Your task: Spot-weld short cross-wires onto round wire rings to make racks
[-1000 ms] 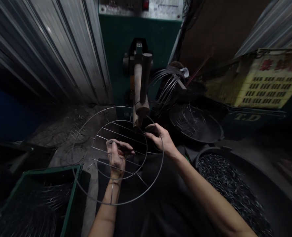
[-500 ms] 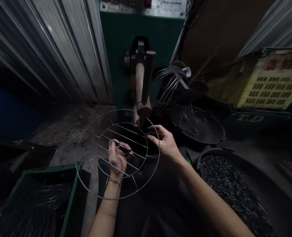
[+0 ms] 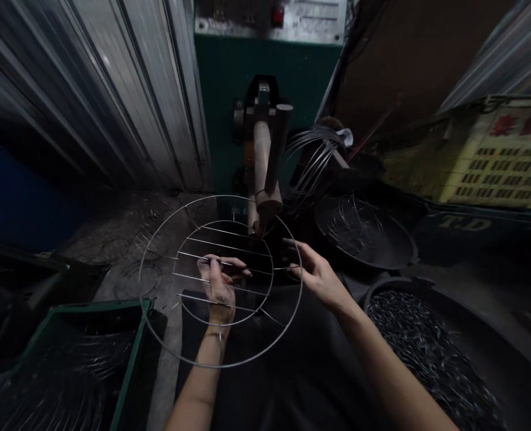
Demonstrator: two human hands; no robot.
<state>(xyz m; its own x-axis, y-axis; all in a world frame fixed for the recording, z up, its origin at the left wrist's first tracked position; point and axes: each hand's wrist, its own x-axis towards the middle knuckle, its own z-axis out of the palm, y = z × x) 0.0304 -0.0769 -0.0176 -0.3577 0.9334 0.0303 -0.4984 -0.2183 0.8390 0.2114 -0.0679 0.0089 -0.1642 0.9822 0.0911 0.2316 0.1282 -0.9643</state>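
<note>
A round wire rack [image 3: 225, 261], made of a wide outer ring, a smaller inner ring, parallel bars and short spokes, is held roughly level below the machine's electrode arms [image 3: 265, 179]. My left hand [image 3: 222, 278] reaches under it, palm up, and grips a bar near the middle between thumb and fingers. At the right side of the outer ring is my right hand [image 3: 315, 272], its thumb and forefinger apart around a short spoke. Whether those fingertips touch the wire is too dark to tell. The rack's far edge lies close to the lower electrode tip.
A green machine body [image 3: 269, 66] stands ahead. At right are a dark basin [image 3: 409, 248] with loose wires, a tub of short metal pieces [image 3: 422, 335] and a yellow crate [image 3: 498, 158]. A green bin [image 3: 133, 359] with wire rings sits lower left.
The rack has turned counterclockwise, so its bars slope less. My right hand's fingers have spread and shifted slightly right and down. My left hand still holds the rack. The whole view has shifted slightly.
</note>
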